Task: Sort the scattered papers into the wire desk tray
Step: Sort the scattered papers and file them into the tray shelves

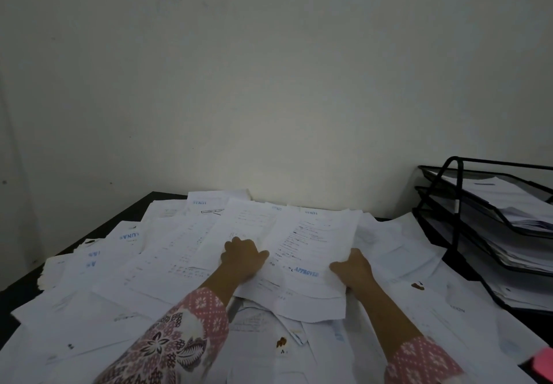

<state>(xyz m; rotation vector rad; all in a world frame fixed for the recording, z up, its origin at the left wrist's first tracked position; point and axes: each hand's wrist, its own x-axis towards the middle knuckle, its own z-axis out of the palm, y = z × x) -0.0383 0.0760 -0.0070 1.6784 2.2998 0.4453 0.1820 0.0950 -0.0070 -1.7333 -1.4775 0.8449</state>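
Note:
White printed papers (pixel 167 252) lie scattered and overlapping across a dark desk. A small bundle of sheets (pixel 308 243), its top one stamped APPROVED in blue, sits raised in the middle. My right hand (pixel 353 270) grips the bundle's right edge, thumb on top. My left hand (pixel 244 256) holds the bundle's left side, its fingers curled and tucked among the sheets. The black wire desk tray (pixel 454 201), with three tiers, stands at the right and holds paper on each tier.
The desk's dark edge (pixel 89 234) shows at the left and back, against a plain white wall. Some sheets carry brown stains (pixel 281 342). A pink object (pixel 543 364) pokes in at the bottom right corner.

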